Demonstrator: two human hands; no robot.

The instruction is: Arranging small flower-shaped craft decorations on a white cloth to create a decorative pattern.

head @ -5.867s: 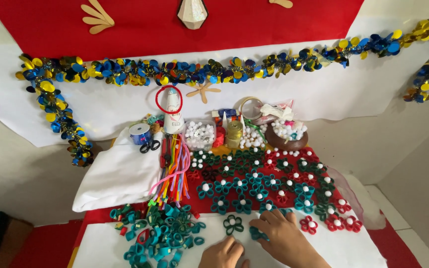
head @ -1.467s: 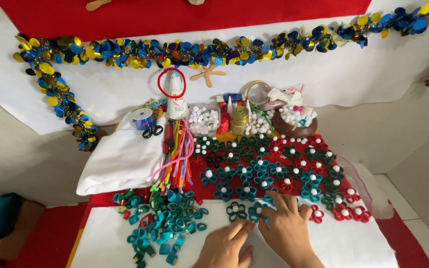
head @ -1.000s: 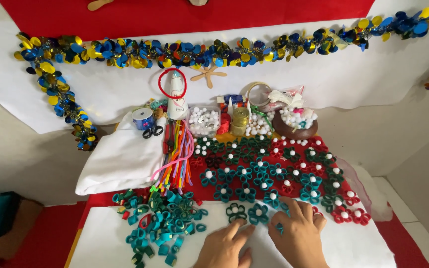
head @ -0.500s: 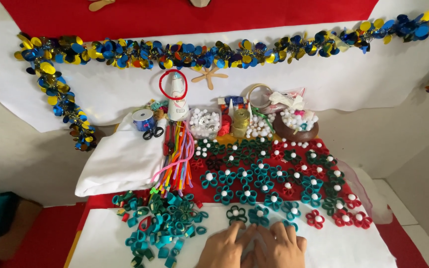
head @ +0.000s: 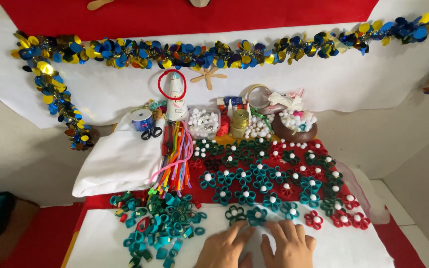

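Note:
My left hand (head: 223,248) and my right hand (head: 287,244) lie side by side, palms down, at the near edge of a white sheet (head: 100,243). Their fingertips press just below two paper flowers, a dark green one (head: 235,214) and a teal one with a white pom-pom centre (head: 257,214). Neither hand holds anything. Beyond them spreads a field of finished teal, green and red flowers (head: 274,173) on red cloth. A heap of loose teal paper loops (head: 160,223) lies to the left of my left hand.
Coloured pipe cleaners (head: 175,154) fan out beside a folded white cloth (head: 120,159). Behind stand a glue bottle (head: 176,99), ribbon roll (head: 141,119), scissors (head: 151,132), a tub of white pom-poms (head: 203,122) and a bowl (head: 294,130). A blue and gold garland (head: 175,52) hangs on the wall.
My right hand has drawn back from the flower rows toward me and come alongside my left hand. A teal flower now sits next to the green one in front of my fingertips.

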